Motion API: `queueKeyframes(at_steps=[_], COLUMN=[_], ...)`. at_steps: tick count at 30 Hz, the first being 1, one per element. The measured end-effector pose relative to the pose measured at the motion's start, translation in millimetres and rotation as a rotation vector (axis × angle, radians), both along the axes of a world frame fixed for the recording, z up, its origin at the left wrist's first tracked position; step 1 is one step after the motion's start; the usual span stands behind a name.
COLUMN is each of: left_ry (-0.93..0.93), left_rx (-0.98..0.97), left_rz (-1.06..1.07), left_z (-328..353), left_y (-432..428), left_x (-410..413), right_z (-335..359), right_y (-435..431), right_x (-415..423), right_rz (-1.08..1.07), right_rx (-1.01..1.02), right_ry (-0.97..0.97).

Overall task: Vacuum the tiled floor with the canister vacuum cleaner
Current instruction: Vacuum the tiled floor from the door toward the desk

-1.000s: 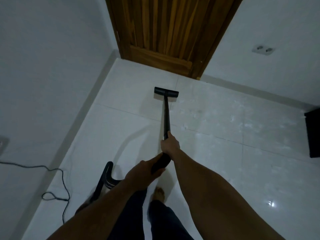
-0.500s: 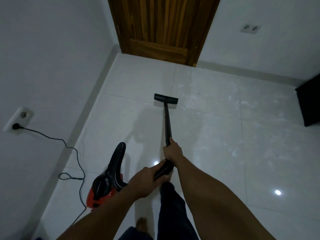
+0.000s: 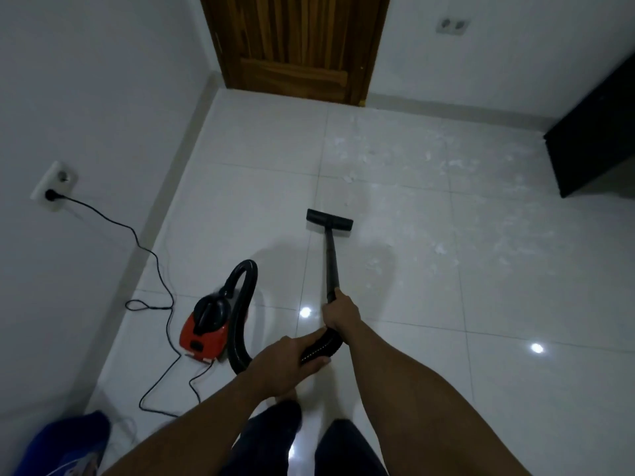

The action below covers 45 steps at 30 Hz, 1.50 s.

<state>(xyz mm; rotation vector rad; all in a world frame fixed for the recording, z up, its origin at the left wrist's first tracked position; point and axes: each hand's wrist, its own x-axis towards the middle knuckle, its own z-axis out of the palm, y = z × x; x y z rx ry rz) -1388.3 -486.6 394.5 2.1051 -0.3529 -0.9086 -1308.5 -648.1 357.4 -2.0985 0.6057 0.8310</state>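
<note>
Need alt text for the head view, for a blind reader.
The right hand grips a black wand and the left hand its hose, with the floor head on white tiles beside scattered debris. A red canister sits left, its cord plugged into a wall outlet; a wooden door is ahead.

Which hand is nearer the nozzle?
Right. The right hand grips the wand, which runs forward to the nozzle. The left hand holds the hose behind the right hand, farther from the nozzle.
</note>
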Motion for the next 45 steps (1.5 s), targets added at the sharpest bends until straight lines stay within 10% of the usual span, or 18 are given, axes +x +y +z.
queueKeyframes(at_steps=[22,45], left_ry=[-0.057,0.053], left_rx=[0.119,0.079], left_rz=[-0.206,-0.096], left_z=[-3.2,-9.1], left_y=[-97.9,-82.3], left_x=[-248.3,-186.0], right_z=[-15.1,-43.3], right_y=[-107.6,-86.8], right_x=[-277.1,-207.5], right_rz=[-0.03,-0.062], right_rx=[-0.056,-0.029], right_ry=[0.103,0.144])
